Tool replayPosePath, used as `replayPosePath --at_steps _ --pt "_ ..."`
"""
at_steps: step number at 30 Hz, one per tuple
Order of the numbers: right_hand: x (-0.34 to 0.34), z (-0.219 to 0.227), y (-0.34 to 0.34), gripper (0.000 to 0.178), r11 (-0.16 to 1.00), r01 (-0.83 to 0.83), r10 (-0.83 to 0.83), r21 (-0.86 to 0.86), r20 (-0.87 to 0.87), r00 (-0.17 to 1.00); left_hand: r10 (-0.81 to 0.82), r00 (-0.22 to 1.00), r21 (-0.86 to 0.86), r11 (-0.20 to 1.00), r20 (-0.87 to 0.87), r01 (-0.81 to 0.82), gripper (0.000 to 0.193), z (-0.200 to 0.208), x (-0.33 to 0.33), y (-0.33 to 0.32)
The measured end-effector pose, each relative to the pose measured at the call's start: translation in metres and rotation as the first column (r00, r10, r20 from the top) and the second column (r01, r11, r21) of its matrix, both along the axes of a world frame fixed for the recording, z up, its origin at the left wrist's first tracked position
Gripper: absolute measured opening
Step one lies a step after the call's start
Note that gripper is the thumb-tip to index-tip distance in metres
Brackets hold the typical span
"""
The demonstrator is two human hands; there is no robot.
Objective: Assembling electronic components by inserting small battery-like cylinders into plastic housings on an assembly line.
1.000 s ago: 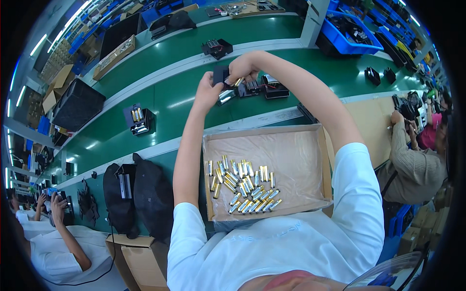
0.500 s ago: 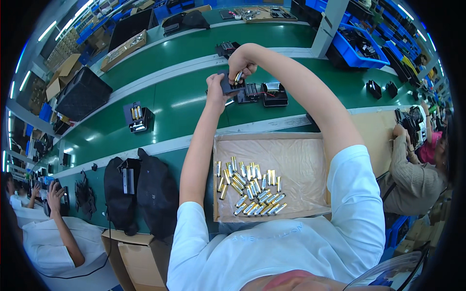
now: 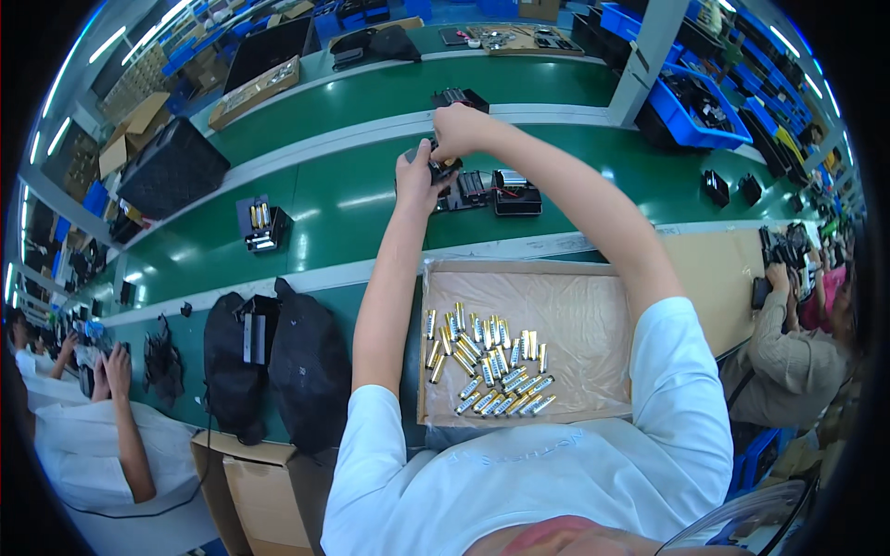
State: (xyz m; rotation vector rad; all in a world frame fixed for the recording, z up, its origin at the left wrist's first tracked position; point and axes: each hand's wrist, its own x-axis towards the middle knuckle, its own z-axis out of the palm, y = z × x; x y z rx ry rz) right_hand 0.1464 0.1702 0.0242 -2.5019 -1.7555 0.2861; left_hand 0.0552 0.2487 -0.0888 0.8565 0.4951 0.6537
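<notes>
My left hand (image 3: 413, 178), closed, grips a small black battery case (image 3: 444, 170) above the green bench. Bent down over that case is my right hand (image 3: 457, 132), its fingers closed against it. A small gold glint shows under those fingers, but what they hold is hidden. Just right of the case lies an open black holder (image 3: 473, 188) with slots. Beside it stands a black box (image 3: 517, 196) with silvery cells in its top and a red wire. Nearer my body, loose gold-and-silver batteries (image 3: 491, 357) lie in a shallow cardboard tray (image 3: 584, 347) lined with clear plastic.
Another black case with batteries (image 3: 262, 225) sits to the left on the green bench (image 3: 343, 199). Beyond my hands is a further black holder (image 3: 461, 98). Black bags (image 3: 301, 361) lie left of the tray. A blue bin (image 3: 695, 111) stands far right; co-workers sit on both sides.
My right hand has lowered its fingers over the case; the battery seen in them earlier is now mostly hidden. The case has tilted in my left hand. The whole view has shifted slightly.
</notes>
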Motion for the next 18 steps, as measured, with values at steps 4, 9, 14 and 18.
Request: replayPosePath --at_steps 4,9,14,18 --pt "-0.018 -0.022 -0.01 0.028 0.948 -0.038 0.02 0.317 0.06 0.998 0.089 0.996 0.074 0.993 -0.011 -0.088 0.045 -0.003 -0.003 0.015" --pt "-0.023 -0.036 -0.004 0.029 0.882 -0.004 0.003 0.471 0.003 1.0 0.107 0.993 0.11 0.989 -0.058 -0.1 0.05 0.008 -0.016 0.025" --pt "-0.026 -0.033 0.004 0.031 0.883 -0.01 0.058 0.469 -0.088 0.994 0.045 0.999 0.023 0.999 -0.021 -0.044 0.054 -0.001 -0.022 0.046" --pt "-0.02 -0.027 0.013 0.034 0.87 -0.009 0.091 0.492 -0.144 0.985 0.032 0.999 -0.021 0.999 0.014 -0.032 0.057 0.001 -0.024 0.056"
